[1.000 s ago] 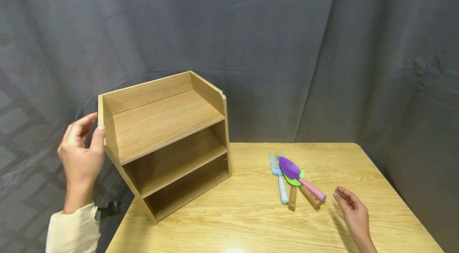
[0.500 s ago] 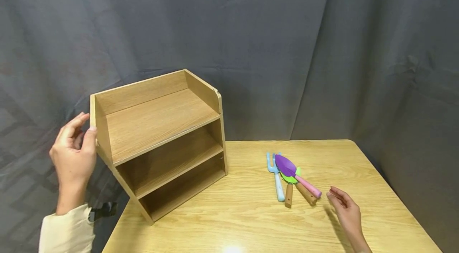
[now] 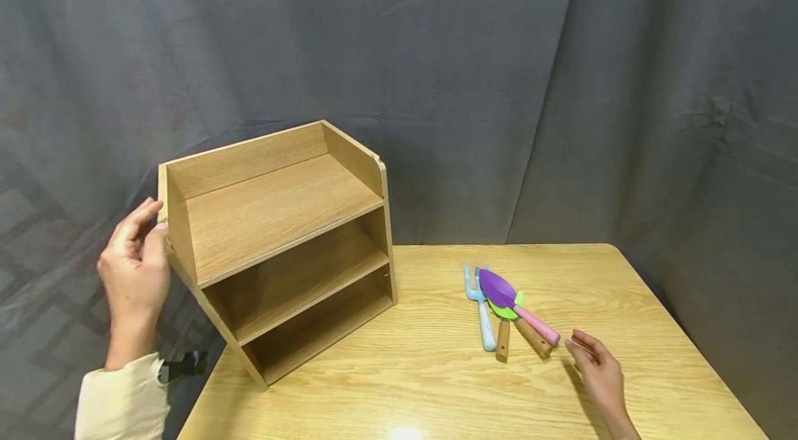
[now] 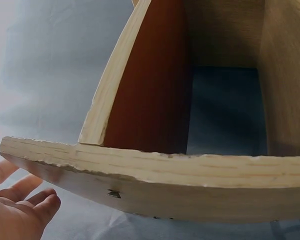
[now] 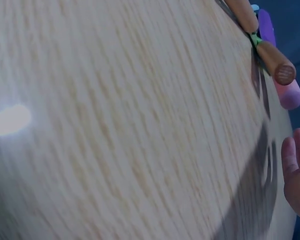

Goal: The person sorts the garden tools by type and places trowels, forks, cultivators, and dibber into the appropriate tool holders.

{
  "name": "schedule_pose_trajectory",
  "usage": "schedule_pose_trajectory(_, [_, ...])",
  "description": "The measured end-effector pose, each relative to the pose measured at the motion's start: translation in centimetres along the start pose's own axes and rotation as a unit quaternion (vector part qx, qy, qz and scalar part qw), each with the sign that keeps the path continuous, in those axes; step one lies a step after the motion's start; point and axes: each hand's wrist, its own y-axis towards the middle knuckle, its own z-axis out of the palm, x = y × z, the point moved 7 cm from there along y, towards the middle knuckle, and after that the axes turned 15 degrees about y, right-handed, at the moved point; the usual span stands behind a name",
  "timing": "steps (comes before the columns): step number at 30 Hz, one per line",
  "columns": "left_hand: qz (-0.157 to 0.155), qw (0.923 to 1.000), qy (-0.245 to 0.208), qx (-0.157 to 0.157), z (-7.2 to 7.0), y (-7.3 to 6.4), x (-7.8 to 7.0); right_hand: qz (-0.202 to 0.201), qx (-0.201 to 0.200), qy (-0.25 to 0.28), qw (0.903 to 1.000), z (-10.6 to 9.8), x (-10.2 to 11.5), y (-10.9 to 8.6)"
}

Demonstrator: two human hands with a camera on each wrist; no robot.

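A wooden shelf unit (image 3: 287,208) with a raised rim round its top and two compartments below stands at the left of the table. My left hand (image 3: 137,267) is at its upper left side, thumb and fingertips beside the side panel (image 4: 190,170); the fingers look loose, and I cannot tell whether they touch. My right hand (image 3: 600,371) hovers over the table, fingers slightly bent, holding nothing. Left of it lies a purple trowel (image 3: 497,289) with a pink handle, across a green-bladed garden tool (image 3: 503,312) and two wooden handles. A light blue hand fork (image 3: 483,315) lies alongside.
The wood-grain table (image 3: 424,371) bears the shelf and the tools. A grey curtain (image 3: 449,93) hangs behind and at both sides. The shelf's front left corner sits close to the table's left edge.
Shelf, tools and hands first shifted left in view together, as the camera turned. Since then my left hand has moved slightly right, and my right hand slightly left and down.
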Motion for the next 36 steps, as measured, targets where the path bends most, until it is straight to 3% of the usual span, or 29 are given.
schedule_pose_trajectory(11, [0.018, 0.9998, 0.007, 0.004, 0.0, 0.1, -0.1, 0.004, 0.008, 0.001, 1.0, 1.0, -0.4, 0.4])
schedule_pose_trajectory(23, [0.019, 0.9992, 0.026, 0.025, 1.0, -0.2, 0.3, 0.006, 0.004, -0.013, 0.9999, 1.1, -1.0, 0.8])
schedule_pose_trajectory(36, [0.006, 0.9995, 0.023, 0.022, 1.2, -0.2, 0.9, -0.012, 0.011, 0.008, 0.9998, 1.6, -1.1, 1.5])
